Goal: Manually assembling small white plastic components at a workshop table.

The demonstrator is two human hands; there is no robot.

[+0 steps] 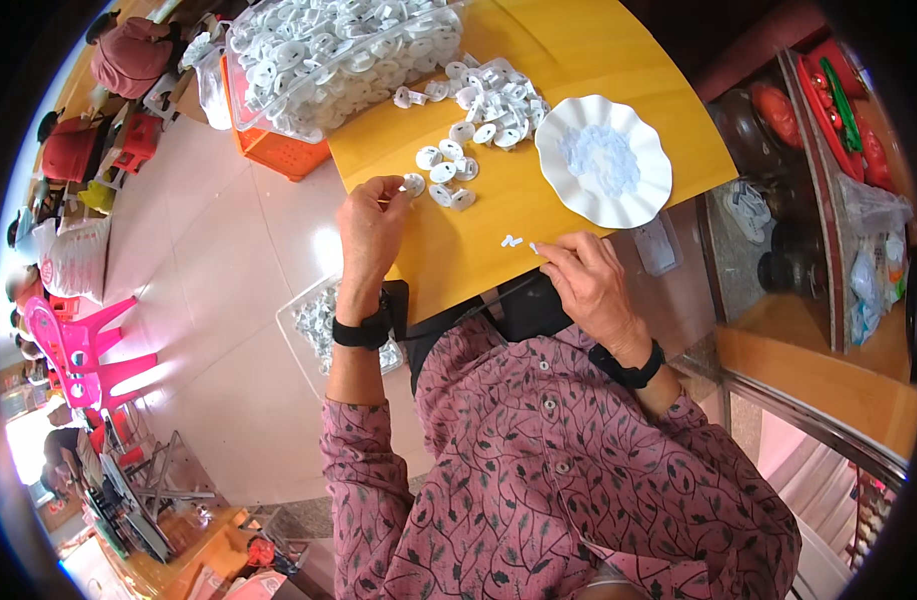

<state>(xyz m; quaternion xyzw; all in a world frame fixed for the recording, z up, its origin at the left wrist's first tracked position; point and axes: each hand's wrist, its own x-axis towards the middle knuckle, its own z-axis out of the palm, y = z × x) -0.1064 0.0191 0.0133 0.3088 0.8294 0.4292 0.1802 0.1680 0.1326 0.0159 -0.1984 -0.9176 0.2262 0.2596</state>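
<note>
Between the fingertips of my left hand (pixel 372 225) is a small round white plastic part (pixel 412 185), held over the table's left edge. My right hand (pixel 590 280) pinches a tiny white piece (pixel 538 248) at the table's near edge. Several more tiny white pieces (pixel 511 241) lie just left of those fingers. Beyond my hands a loose group of round white plastic parts (pixel 446 172) rests on the yellow table (pixel 498 275), and a larger heap (pixel 503 100) of them sits farther back. At the right stands a white scalloped plate (pixel 653 190) holding small whitish pieces.
A clear bin (pixel 348 70) full of white parts stands at the back left above an orange crate (pixel 278 152). On the floor beside my left forearm is another clear tray (pixel 303 325) of parts. Shelves (pixel 818 330) are at right; a pink stool (pixel 88 350) is far left.
</note>
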